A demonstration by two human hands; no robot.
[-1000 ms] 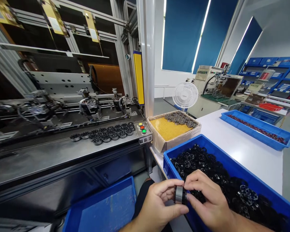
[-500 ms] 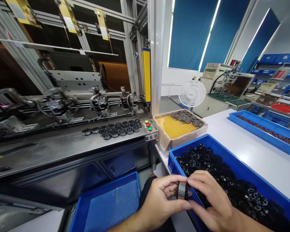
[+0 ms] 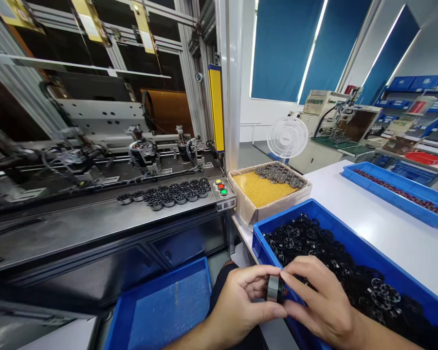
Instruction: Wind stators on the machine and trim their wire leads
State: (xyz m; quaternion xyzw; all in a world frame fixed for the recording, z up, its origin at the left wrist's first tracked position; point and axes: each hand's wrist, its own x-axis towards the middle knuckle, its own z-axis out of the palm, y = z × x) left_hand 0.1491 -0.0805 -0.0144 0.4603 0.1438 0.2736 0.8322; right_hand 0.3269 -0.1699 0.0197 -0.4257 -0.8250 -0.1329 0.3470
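My left hand [image 3: 241, 299] grips a short grey metal ring [image 3: 273, 288] by its edge, between thumb and fingers. A black part sits at the ring's right side, mostly hidden by fingers. My right hand [image 3: 319, 296] closes on that side, its thumb and fingertips pinched at the black part. Both hands are at the near left wall of a blue bin [image 3: 316, 206]. Inside the bin lies a heap of black spoked plastic parts [image 3: 306, 238].
A steel ledge [image 3: 95, 223] carries rows of grey-and-black rings [image 3: 178, 192] beside a button box [image 3: 222, 194]. Behind it stands machinery. A wrapped box [image 3: 273, 211] holds a yellow sheet and more rings. A blue tray [image 3: 168, 311] lies below; a long blue tray [image 3: 397, 194] sits right.
The view has turned slightly, so the machine and ledge appear a little further left. Both hands keep their hold on the ring and its black part, with barely any finger movement.
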